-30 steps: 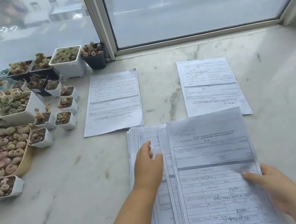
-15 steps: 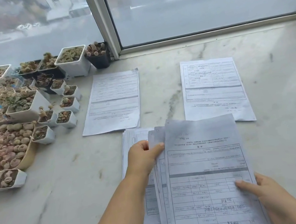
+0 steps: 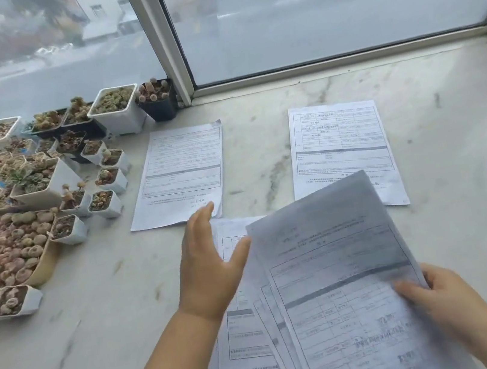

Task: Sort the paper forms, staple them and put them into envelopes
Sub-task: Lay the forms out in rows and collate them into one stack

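1. marble sill [image 3: 468, 150] lay bare on the right, up to the window frame [image 3: 161, 48].
2. succulent pots [image 3: 31, 190] crowded the left edge.
3. two forms lay flat: left form [image 3: 179, 175], right form [image 3: 340, 144], well apart.
4. fanned sheets [image 3: 338, 280] were pinched at their right edge by the right hand [image 3: 436, 297].
5. left hand [image 3: 208, 262] was spread, fingers straight, over the lower stack [image 3: 246, 335].

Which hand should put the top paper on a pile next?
Probably the right hand: it already pinches the lifted form, whose top corner overlaps the right-hand sheet. The left hand is open, holding nothing.
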`<state>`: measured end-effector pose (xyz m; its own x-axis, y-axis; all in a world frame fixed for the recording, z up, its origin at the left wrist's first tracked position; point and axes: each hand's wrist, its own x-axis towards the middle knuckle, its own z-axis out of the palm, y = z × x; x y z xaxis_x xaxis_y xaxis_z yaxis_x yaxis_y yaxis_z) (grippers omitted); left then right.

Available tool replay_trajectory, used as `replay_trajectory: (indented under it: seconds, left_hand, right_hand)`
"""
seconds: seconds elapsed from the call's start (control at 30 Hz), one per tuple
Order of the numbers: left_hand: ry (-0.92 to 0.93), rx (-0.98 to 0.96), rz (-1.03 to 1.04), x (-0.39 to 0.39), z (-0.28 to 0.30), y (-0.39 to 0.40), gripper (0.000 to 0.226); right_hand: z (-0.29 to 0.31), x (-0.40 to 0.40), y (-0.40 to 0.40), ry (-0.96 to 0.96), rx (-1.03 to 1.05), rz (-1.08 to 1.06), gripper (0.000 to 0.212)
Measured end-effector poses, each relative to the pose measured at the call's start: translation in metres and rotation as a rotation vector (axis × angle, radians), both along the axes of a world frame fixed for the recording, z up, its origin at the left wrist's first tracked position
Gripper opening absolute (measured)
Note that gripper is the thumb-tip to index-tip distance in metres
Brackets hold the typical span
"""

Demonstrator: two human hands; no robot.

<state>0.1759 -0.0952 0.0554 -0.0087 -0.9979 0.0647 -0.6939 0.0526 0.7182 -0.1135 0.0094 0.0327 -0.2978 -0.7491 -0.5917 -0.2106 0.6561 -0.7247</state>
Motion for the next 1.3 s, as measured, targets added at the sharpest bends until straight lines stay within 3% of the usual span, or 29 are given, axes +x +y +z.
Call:
replay_trajectory:
  seconds: [0.1,0.17,0.23,0.3,0.37,0.43,0.5,0.57,0.63,0.73,0.8,0.9,1.0,1.3]
  left_hand:
    - [-0.436,-0.383,-0.526,-0.030,0.028,0.005,0.095]
    - [-0.611,-0.438,-0.683,-0.058,0.042,0.004,0.097]
    - [-0.693,-0.446,-0.714,-0.082,0.058,-0.003,0.077]
    - [-0.756,-0.303,-0.684,-0.096,0.080,-0.014,0.040]
    - [-0.746,0.038,-0.598,-0.099,0.095,-0.027,0.013]
    - [-0.597,0.283,-0.546,-0.090,0.099,-0.039,0.019]
    - [-0.397,0.370,-0.442,-0.065,0.093,-0.048,0.025]
    - [-0.159,0.436,-0.262,-0.041,0.089,-0.052,0.018]
    - [0.179,0.513,-0.031,-0.024,0.081,-0.049,0.005]
    - [0.502,0.686,0.204,-0.019,0.063,-0.036,0.017]
    - [0.599,0.708,0.271,-0.022,0.049,-0.030,0.021]
    - [0.663,0.696,0.325,-0.030,0.034,-0.024,0.026]
    - [0.707,0.680,0.347,-0.034,0.025,-0.023,0.029]
    - [0.750,0.649,0.340,-0.024,0.019,-0.030,0.022]
  right_hand:
    - [0.035,-0.005,-0.033,0.350,-0.194,0.354,0.022]
    - [0.057,0.007,-0.054,0.570,-0.272,0.641,0.018]
    - [0.073,0.022,-0.071,0.811,-0.405,0.888,0.018]
    - [0.086,0.036,-0.086,0.887,-0.581,0.976,0.014]
    - [0.097,0.043,-0.093,0.871,-0.805,0.892,0.019]
    - [0.102,0.034,-0.095,0.914,-1.093,0.739,0.007]
    - [0.099,0.014,-0.090,0.925,-1.148,0.528,0.024]
    - [0.093,-0.013,-0.080,0.723,-0.976,0.175,0.041]
    - [0.079,-0.028,-0.070,0.321,-0.580,-0.065,0.058]
    - [0.052,-0.030,-0.063,-0.431,-0.069,-0.064,0.075]
    - [0.046,-0.025,-0.059,-0.644,0.023,0.052,0.063]
    - [0.038,-0.023,-0.063,-0.693,0.003,0.167,0.044]
    - [0.031,-0.024,-0.076,-0.604,-0.005,0.185,0.027]
    - [0.022,-0.027,-0.094,-0.600,0.017,0.123,0.027]
